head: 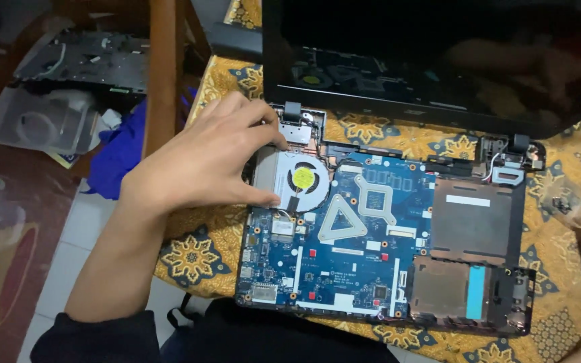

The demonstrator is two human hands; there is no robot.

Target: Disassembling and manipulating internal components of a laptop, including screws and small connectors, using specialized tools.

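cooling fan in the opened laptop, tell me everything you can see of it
The cooling fan is a round black blower with a yellow sticker on its hub, set flat in a silvery metal housing at the upper left of the blue motherboard. Copper-coloured piping runs from it along the board's top edge. The left hand grips the housing, thumb on its lower edge, fingertips at its top by the left hinge. Its left part is hidden under the hand.

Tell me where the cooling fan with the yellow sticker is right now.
In the head view, the cooling fan sits at the upper left corner of the blue motherboard, just below the left screen hinge, with the left hand gripping its left edge.
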